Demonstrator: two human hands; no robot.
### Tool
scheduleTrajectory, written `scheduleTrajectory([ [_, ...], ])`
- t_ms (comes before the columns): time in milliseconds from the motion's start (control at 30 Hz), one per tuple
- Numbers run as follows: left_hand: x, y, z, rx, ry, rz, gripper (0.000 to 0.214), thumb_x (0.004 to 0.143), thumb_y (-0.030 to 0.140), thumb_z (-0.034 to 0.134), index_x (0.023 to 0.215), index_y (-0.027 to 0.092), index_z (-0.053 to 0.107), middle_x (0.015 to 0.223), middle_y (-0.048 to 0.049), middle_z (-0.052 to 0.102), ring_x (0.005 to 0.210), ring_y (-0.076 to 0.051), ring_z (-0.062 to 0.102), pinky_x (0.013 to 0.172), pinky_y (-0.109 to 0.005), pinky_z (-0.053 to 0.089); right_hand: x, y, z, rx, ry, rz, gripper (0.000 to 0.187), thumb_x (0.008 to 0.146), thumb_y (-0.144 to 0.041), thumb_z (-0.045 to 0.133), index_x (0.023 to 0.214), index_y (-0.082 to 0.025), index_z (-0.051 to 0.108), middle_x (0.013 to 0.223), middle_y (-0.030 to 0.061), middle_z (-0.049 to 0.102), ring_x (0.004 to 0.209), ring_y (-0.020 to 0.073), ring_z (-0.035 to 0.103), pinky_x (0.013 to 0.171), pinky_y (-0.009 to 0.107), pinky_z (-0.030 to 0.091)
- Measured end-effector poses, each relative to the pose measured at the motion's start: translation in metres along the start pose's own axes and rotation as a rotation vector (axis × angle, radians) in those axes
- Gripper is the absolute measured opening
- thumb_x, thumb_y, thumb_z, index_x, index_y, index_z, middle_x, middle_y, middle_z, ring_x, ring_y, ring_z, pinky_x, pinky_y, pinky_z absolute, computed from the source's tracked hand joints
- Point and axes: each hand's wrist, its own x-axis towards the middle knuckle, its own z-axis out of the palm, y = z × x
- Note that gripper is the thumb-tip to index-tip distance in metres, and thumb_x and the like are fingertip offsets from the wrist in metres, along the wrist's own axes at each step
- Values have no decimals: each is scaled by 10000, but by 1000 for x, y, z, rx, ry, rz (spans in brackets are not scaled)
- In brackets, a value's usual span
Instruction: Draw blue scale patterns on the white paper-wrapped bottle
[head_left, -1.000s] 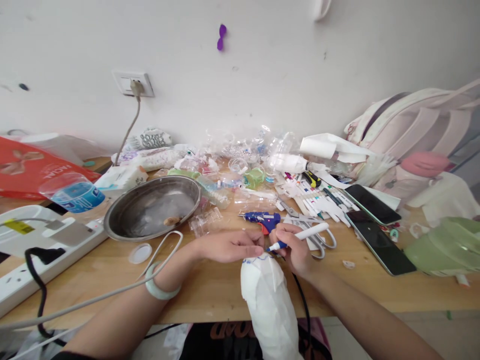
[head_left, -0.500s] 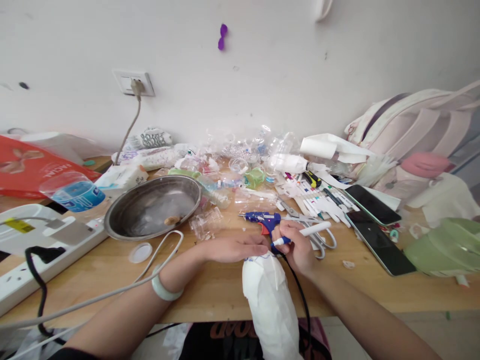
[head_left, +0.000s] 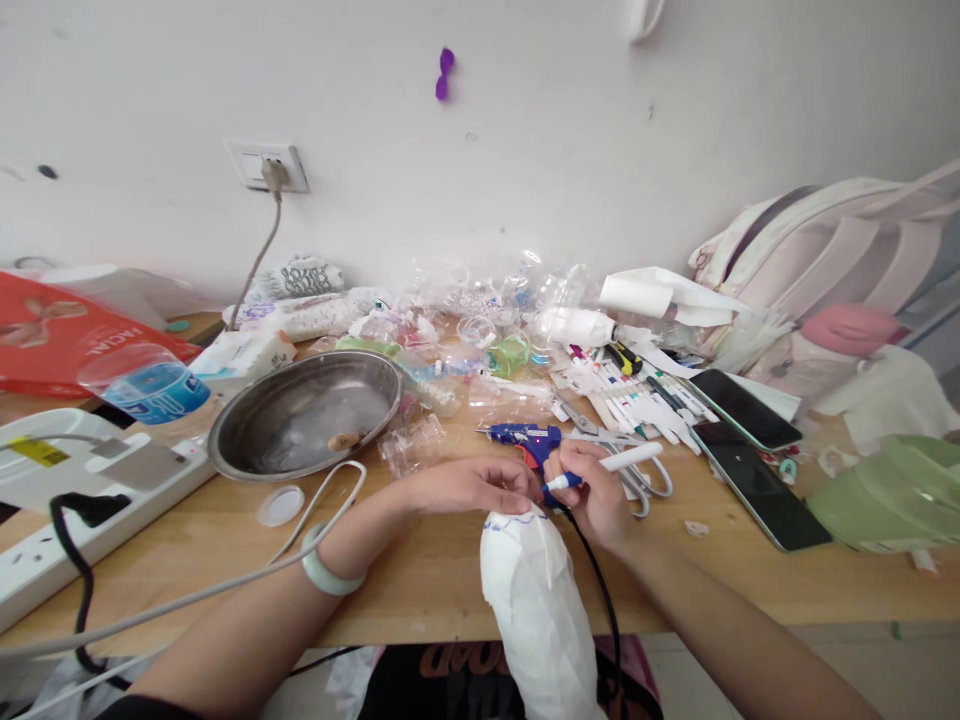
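A white plastic bottle lies with its far end on the table's front edge, a blue line drawn round that end. My left hand pinches the bottle's far end with closed fingers. My right hand grips a white marker with a blue tip, the tip touching the bottle's end. A blue glue gun lies just beyond both hands, its black cord running down past my right wrist.
A steel bowl sits left of centre, a power strip with cables at far left. Scissors, a row of markers, two phones, clear plastic scraps and a green lid crowd the right and back.
My right hand and the marker have shifted slightly right along the bottle's end, and the blue line has grown. My left hand stays pinched on the bottle.
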Motion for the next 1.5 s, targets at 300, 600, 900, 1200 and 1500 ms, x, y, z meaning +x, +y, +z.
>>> scheduleTrajectory([
  [300, -5, 9, -3, 176, -14, 29, 328, 775, 448, 681, 742, 124, 637, 814, -34, 557, 779, -134, 511, 749, -271, 411, 1, -3, 1, 34, 8, 10, 356, 726, -354, 582, 462, -211, 390, 382, -61, 354, 373, 78, 275, 404, 254, 165],
  [600, -10, 15, -2, 350, -30, 140, 263, 889, 326, 557, 750, 124, 654, 838, -38, 557, 801, -119, 514, 771, -238, 406, 0, -4, 1, 6, 19, 6, 344, 726, -342, 569, 453, -203, 413, 378, -56, 354, 370, 75, 288, 396, 248, 169],
  [900, -8, 14, -2, 344, -84, 131, 232, 869, 291, 583, 702, 132, 608, 769, 0, 473, 760, -105, 452, 741, -226, 375, 0, -1, -3, -3, -6, 5, 342, 743, -340, 566, 466, -201, 419, 384, -61, 353, 371, 76, 283, 397, 246, 176],
  [1200, -11, 16, -3, 350, -161, 174, 170, 806, 303, 657, 764, 138, 644, 815, -8, 482, 762, -114, 456, 715, -232, 373, 0, -1, -3, -31, -5, 0, 347, 749, -347, 563, 467, -205, 420, 387, -60, 357, 376, 82, 287, 402, 248, 178],
  [1500, -10, 13, -4, 311, -185, 147, 198, 783, 322, 690, 712, 146, 632, 790, -1, 467, 759, -119, 454, 719, -245, 369, -1, 7, -7, -78, -40, -1, 350, 785, -356, 552, 492, -201, 440, 397, -63, 364, 390, 85, 297, 417, 250, 191],
])
